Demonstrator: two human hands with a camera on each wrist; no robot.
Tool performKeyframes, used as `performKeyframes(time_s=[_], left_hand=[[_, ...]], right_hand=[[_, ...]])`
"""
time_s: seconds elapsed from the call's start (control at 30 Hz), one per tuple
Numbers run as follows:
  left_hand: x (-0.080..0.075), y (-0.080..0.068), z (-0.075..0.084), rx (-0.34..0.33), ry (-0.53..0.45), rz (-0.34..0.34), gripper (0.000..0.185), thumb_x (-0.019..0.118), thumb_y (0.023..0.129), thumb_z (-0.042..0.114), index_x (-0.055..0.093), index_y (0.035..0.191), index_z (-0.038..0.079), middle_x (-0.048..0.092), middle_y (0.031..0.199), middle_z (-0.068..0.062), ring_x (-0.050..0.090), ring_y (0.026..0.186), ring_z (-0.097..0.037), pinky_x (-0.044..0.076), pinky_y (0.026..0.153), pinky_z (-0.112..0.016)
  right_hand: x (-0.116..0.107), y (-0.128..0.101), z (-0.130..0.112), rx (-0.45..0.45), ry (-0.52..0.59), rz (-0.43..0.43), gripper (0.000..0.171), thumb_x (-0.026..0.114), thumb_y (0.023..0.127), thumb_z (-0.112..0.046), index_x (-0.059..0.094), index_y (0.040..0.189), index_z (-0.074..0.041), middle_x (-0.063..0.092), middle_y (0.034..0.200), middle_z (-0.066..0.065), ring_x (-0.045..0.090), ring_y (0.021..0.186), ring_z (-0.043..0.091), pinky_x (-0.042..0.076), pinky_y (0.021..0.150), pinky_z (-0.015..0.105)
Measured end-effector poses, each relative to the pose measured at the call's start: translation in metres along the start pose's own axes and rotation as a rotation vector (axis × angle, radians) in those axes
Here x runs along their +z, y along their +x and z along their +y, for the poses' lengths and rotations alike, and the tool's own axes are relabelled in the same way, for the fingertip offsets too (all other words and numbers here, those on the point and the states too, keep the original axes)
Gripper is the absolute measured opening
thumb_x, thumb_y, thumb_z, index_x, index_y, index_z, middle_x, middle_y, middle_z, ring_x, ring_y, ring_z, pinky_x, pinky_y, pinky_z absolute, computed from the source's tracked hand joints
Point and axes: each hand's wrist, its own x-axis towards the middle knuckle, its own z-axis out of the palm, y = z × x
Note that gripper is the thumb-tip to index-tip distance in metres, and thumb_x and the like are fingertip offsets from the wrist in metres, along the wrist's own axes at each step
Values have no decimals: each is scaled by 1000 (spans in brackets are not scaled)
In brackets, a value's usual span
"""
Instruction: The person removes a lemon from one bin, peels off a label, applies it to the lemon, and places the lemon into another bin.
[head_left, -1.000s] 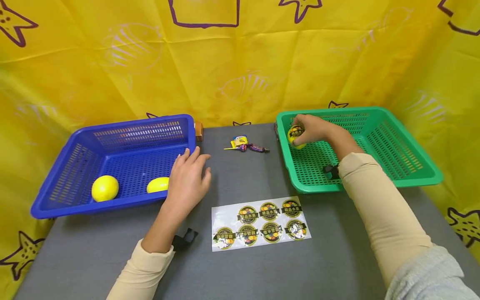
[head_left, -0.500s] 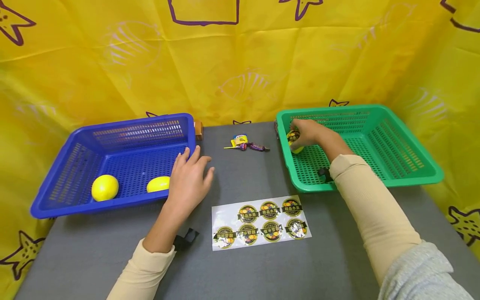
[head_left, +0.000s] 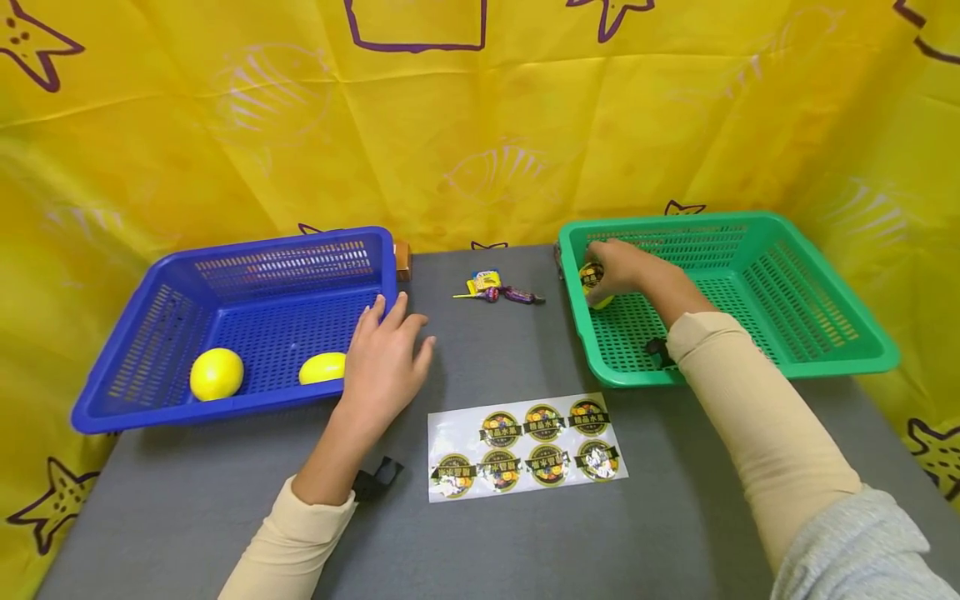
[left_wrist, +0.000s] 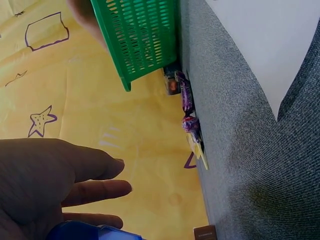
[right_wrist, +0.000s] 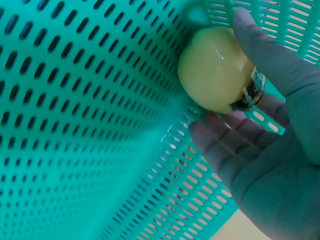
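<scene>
My right hand (head_left: 617,265) reaches into the green basket (head_left: 847,363) and holds a yellow lemon (head_left: 594,285) bearing a round dark sticker near the basket's far left corner. In the right wrist view my thumb and fingers (right_wrist: 265,145) curl round the lemon (right_wrist: 212,70), which is low against the mesh (right_wrist: 75,125). My left hand (head_left: 386,357) rests with relaxed fingers against the right rim of the blue basket (head_left: 187,413). That basket holds two plain lemons (head_left: 217,374) (head_left: 324,368). A sticker sheet (head_left: 525,446) lies flat between my arms.
Wrapped candies (head_left: 497,292) lie at the back middle of the grey table, also seen in the left wrist view as candies (left_wrist: 189,107). A small brown block (head_left: 403,259) sits behind the blue basket. Yellow cloth walls the table on three sides.
My right hand has lowered the stickered lemon a little deeper into the green basket's far left corner. The left hand has barely moved.
</scene>
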Motion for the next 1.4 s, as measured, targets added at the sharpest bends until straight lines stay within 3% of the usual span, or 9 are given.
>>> performKeyframes(time_s=[0.2,0.37,0.53,0.63,0.73,0.83,0.97,1.17,1.4], left_hand=[[-10,5,-9,-47,-171,-26,31,65,97,25,72,118,5,56,139,-23,43,134,-46,32,111,-57],[-34,7,-44,-185,-290,-67,36,53,104,28,64,131,8,54,142,-20,47,131,-42,35,105,-62],[-53,1,-91,-307,-196,-369,51,53,103,38,53,142,5,51,141,-27,45,127,-50,35,100,-68],[-56,-4,-112,-301,-195,-562,64,57,100,47,51,143,0,48,142,-31,43,127,-53,35,99,-70],[-56,-9,-126,-256,-260,-646,72,61,96,51,50,143,-1,49,140,-32,44,127,-52,37,99,-69],[-55,-11,-134,-204,-333,-657,69,66,94,47,51,144,1,54,136,-30,48,125,-49,38,99,-67],[-53,-10,-138,-162,-379,-667,59,71,93,35,55,142,5,58,133,-27,50,122,-46,40,97,-65],[-53,-7,-138,-117,-387,-675,47,72,92,25,64,134,7,59,135,-21,51,120,-41,41,97,-62],[-47,-5,-137,-96,-402,-644,41,73,89,14,67,130,11,47,146,-23,39,131,-48,31,102,-69]], right_hand=[[-20,-15,-6,-21,-8,-16,78,82,86,-24,40,144,6,28,149,36,33,133,51,38,100,63],[-42,-40,-17,-77,-52,-22,62,70,95,-21,43,145,5,30,148,36,37,132,52,37,101,64],[-42,-75,-37,-163,-86,-19,46,61,101,-14,48,141,5,30,148,35,39,131,52,38,101,63],[-27,-97,-50,-243,-67,-4,47,61,101,-17,48,142,3,31,151,31,35,135,51,35,105,63],[-6,-116,-60,-293,-1,1,55,61,102,-27,45,146,0,28,156,27,28,142,47,29,110,62],[17,-127,-62,-285,105,-15,66,63,99,-40,40,151,-5,20,162,21,22,146,44,26,112,61],[42,-131,-56,-282,198,3,74,73,93,-36,39,153,-9,8,166,13,28,144,40,34,109,58],[61,-132,-46,-367,222,93,72,76,91,-15,40,153,-7,2,167,9,42,137,38,45,100,53],[68,-133,-43,-386,214,162,67,75,93,-20,43,152,-12,6,167,7,55,126,33,50,90,47]])
